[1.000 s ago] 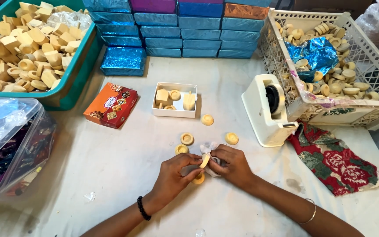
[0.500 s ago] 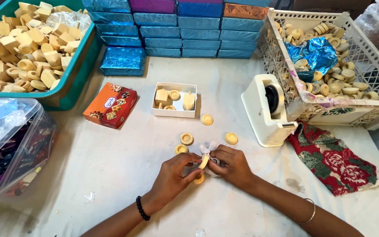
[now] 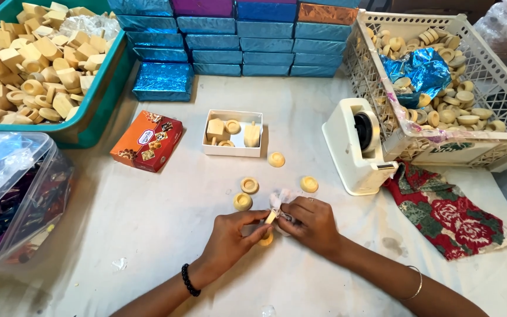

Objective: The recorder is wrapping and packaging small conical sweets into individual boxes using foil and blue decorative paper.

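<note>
Your left hand (image 3: 230,235) and right hand (image 3: 312,223) meet near table centre, fingers pinching one small tan wooden piece (image 3: 271,217) with crinkled clear wrap (image 3: 280,198) between them. Three round wooden caps (image 3: 249,185) lie just beyond; white tape dispenser (image 3: 353,155) far right.

1. A green tub (image 3: 98,111) of pale wooden blocks fills the table's far left corner.
2. Shiny blue boxes (image 3: 230,41) are stacked along the far edge.
3. A white lattice basket (image 3: 500,147) of round wooden pieces occupies the far right corner.
4. A white tape dispenser (image 3: 356,147) stands just beside the basket.
5. A floral cloth (image 3: 453,214) lies near the right edge.
6. A clear plastic bin (image 3: 13,194) sits at the left edge.
</note>
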